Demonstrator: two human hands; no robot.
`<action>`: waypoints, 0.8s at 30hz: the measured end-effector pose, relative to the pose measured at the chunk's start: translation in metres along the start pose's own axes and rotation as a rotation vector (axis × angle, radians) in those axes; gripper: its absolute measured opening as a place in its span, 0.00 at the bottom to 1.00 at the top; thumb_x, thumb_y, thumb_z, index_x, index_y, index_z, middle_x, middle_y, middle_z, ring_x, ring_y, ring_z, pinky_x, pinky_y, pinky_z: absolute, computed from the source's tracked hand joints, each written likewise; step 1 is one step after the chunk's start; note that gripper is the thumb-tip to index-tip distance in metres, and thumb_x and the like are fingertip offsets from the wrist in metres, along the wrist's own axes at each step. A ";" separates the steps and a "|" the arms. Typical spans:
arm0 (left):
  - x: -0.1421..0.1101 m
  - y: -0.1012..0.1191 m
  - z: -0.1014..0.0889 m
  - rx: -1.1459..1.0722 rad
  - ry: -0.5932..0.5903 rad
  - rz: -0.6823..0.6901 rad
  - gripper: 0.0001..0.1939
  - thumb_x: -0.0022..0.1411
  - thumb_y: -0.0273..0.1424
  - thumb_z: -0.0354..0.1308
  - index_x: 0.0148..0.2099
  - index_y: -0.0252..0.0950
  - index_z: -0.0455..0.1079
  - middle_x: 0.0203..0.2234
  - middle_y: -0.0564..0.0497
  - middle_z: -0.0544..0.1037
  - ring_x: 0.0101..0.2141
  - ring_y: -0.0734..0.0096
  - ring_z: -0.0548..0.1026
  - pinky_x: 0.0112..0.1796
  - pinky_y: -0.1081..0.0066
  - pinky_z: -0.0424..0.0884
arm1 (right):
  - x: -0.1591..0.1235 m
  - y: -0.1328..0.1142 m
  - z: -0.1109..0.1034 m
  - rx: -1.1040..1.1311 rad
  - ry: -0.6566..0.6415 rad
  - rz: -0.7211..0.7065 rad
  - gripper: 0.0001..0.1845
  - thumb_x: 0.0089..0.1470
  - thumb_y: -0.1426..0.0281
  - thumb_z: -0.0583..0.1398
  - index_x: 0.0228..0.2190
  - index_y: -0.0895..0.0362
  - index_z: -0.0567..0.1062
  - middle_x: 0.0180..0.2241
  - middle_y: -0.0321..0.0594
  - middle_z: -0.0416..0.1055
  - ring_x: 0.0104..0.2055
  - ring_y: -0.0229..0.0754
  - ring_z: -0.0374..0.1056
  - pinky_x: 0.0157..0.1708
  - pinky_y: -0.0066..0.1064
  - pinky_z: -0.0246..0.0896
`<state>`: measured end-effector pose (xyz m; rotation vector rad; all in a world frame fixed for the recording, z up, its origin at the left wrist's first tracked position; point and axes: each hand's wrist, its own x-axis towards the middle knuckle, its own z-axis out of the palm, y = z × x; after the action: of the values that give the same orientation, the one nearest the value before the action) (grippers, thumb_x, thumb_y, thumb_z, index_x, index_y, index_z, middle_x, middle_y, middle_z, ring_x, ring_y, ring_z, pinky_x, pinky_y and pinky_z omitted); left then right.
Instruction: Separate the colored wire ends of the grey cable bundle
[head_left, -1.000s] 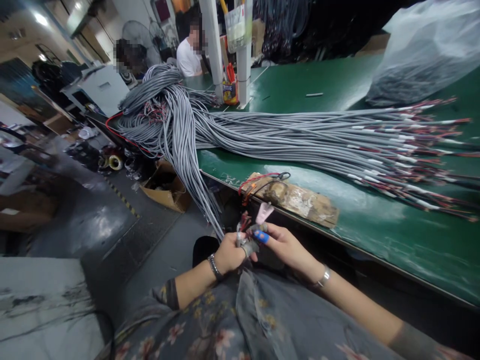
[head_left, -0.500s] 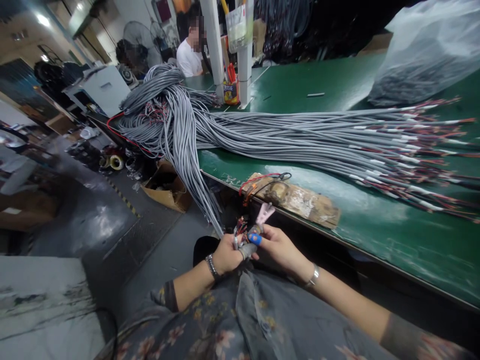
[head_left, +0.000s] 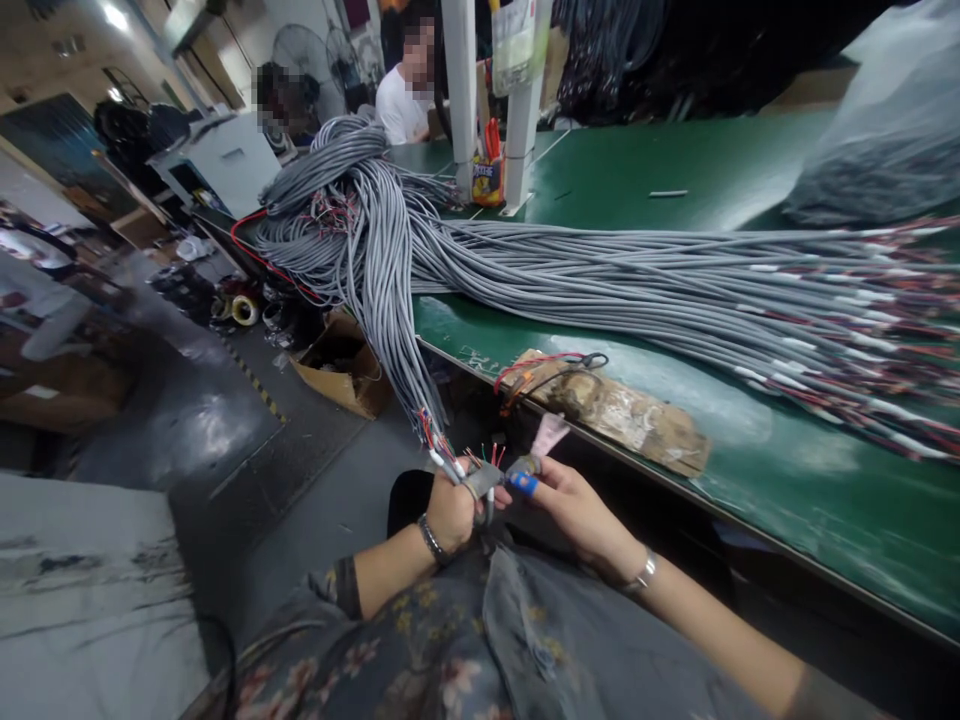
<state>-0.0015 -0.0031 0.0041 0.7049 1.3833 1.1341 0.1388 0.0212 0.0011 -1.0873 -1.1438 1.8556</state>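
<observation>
Low in the middle, my left hand (head_left: 452,512) is closed around a grey cable (head_left: 491,505) whose thin coloured wires (head_left: 487,455) fan out above the taped thumb. My right hand (head_left: 566,500), close beside it, has its fingers pinched together, with blue tape round a digit. From its grip sticks up a blurred pale pink forked piece (head_left: 551,432). What lies between the two hands' fingertips is too small to tell. A thick bundle of grey cables (head_left: 390,260) hangs over the table edge, its stripped ends (head_left: 435,435) reaching down to my left hand.
More grey cables (head_left: 600,260) lie along the green table (head_left: 757,390), white-sleeved ends at the right. A worn cardboard piece (head_left: 645,420) with leads sits on the front edge. A plastic bag (head_left: 892,130), an open carton (head_left: 341,370) and a seated person (head_left: 401,100) are farther off.
My hands have drawn slightly apart. The wires by my left thumb now spread upward, and stripped cable ends show above that hand. The whole view has shifted a little.
</observation>
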 end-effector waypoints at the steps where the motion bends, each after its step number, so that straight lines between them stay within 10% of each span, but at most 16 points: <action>1: 0.000 0.000 0.000 -0.004 0.004 0.002 0.23 0.42 0.50 0.63 0.21 0.34 0.66 0.11 0.49 0.72 0.15 0.72 0.70 0.16 0.76 0.56 | 0.000 -0.001 0.000 -0.001 -0.004 0.003 0.25 0.36 0.48 0.68 0.22 0.57 0.71 0.20 0.33 0.66 0.24 0.35 0.56 0.26 0.30 0.52; 24: -0.003 0.005 -0.003 0.230 -0.248 0.063 0.23 0.43 0.48 0.65 0.16 0.34 0.66 0.12 0.48 0.73 0.15 0.74 0.69 0.20 0.74 0.65 | 0.003 0.000 0.014 0.207 -0.085 0.061 0.22 0.41 0.52 0.67 0.24 0.55 0.67 0.12 0.31 0.65 0.17 0.37 0.61 0.22 0.31 0.52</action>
<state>-0.0048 -0.0049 0.0097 1.0251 1.2967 0.9082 0.1248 0.0188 0.0038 -0.9435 -0.9493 2.0340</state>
